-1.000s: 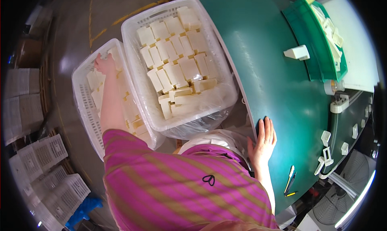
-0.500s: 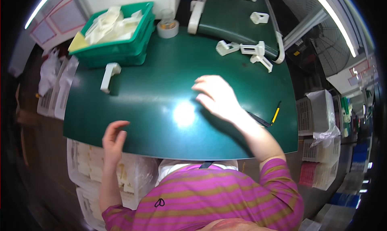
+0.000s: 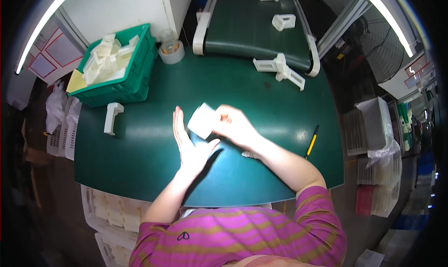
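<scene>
A white plastic part (image 3: 202, 121) is pinched in my right hand (image 3: 235, 126), held above the middle of the green table. My left hand (image 3: 192, 150) stands just left of it, fingers stretched and thumb apart, with nothing gripped. Whether the left palm touches the part, I cannot tell. Beyond my hands, white bracket-like parts (image 3: 281, 67) lie together by the conveyor's near end. Another long white part (image 3: 112, 118) lies alone on the left of the table.
A green crate (image 3: 123, 90) piled with white pieces stands at the far left, beside a tape roll (image 3: 172, 55) with a glass jar. Past the table runs a conveyor (image 3: 254, 27) carrying white parts. A yellow-and-black cutter-like tool (image 3: 312, 142) lies right of my right forearm.
My right hand has picked up the leftmost white part from near the conveyor and brought it toward me. My left hand has moved right and forward to meet it.
</scene>
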The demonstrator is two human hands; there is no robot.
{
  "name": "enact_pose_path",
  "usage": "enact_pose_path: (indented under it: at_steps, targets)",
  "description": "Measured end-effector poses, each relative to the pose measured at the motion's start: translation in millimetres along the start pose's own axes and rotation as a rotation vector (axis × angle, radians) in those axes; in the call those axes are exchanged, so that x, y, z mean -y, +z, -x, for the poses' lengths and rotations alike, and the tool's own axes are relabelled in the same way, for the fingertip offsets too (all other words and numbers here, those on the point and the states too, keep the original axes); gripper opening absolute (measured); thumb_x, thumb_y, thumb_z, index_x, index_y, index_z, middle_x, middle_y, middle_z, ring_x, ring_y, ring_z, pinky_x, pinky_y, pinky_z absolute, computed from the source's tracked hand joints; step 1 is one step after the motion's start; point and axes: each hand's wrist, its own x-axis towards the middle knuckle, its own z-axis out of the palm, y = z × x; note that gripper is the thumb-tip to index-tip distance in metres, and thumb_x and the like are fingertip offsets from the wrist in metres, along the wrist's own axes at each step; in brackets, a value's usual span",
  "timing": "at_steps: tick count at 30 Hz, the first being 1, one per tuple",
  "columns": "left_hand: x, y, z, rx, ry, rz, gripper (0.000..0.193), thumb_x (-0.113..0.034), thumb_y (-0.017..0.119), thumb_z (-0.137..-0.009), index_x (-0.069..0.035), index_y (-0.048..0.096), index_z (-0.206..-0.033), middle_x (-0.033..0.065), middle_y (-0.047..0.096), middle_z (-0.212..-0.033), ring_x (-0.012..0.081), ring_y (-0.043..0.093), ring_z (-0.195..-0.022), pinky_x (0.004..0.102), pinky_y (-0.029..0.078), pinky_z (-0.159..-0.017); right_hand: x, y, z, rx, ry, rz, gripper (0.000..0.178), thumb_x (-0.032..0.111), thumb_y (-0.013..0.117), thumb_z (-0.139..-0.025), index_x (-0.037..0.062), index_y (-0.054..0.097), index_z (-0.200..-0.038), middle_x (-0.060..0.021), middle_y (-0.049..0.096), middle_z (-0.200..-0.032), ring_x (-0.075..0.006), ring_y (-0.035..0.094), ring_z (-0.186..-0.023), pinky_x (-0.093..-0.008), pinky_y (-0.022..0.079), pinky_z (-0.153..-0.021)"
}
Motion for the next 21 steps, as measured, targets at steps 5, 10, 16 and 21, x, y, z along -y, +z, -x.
enact_pose_path:
  at_steps: [5, 10, 16, 21]
  targets:
    - [25.3, 3.0, -5.8, 0.399, 0.387, 0.341, 0.064, -0.013, 0.066, -0.079, -0.004, 0.033, -0.133, 0.0103, 0.043, -0.125, 0.0203, 0.056, -0.095, 0.0414, 0.045, -0.093, 14.7, -1.4, 66.0, -0.17, -0.449, 0.901, 0.025, 0.022, 0.07, -0.073, 0.0076, 0.063, -0.093, -0.0072, 0.057, -0.102, -0.0242, 0.054, -0.092, -0.0346, 0.043, -0.076]
    - [17.4, 14.8, 17.9, 0.569, -1.065, 1.625, 0.055, -0.039, 0.048, -0.092, -0.003, 0.034, -0.131, 0.0143, 0.049, -0.118, 0.0266, 0.052, -0.11, 0.0434, 0.044, -0.096, -1.1, -58.4, 131.0, -0.575, -0.282, 1.393, 0.026, 0.018, 0.069, -0.073, 0.0084, 0.064, -0.096, -0.009, 0.056, -0.103, -0.0263, 0.053, -0.092, -0.0382, 0.041, -0.081]
    - [20.4, 20.2, 28.2, 0.757, -0.955, 1.823, 0.056, -0.041, 0.033, -0.097, -0.002, 0.029, -0.136, 0.0189, 0.037, -0.137, 0.0329, 0.043, -0.123, 0.0457, 0.036, -0.102, -23.4, -80.5, 158.9, -0.676, -0.116, 1.541, 0.02, 0.014, 0.069, -0.074, 0.0096, 0.065, -0.093, -0.0042, 0.059, -0.098, -0.0222, 0.054, -0.094, -0.0368, 0.04, -0.08]
    - [21.6, 21.1, 27.0, 0.765, -1.024, 1.759, 0.059, -0.044, 0.039, -0.094, -0.006, 0.028, -0.138, 0.0187, 0.036, -0.138, 0.0327, 0.043, -0.123, 0.0457, 0.039, -0.1, -21.1, -78.6, 148.3, -0.653, -0.209, 1.519, 0.019, 0.009, 0.066, -0.077, 0.0058, 0.063, -0.095, -0.0065, 0.062, -0.088, -0.0221, 0.059, -0.083, -0.035, 0.044, -0.074]
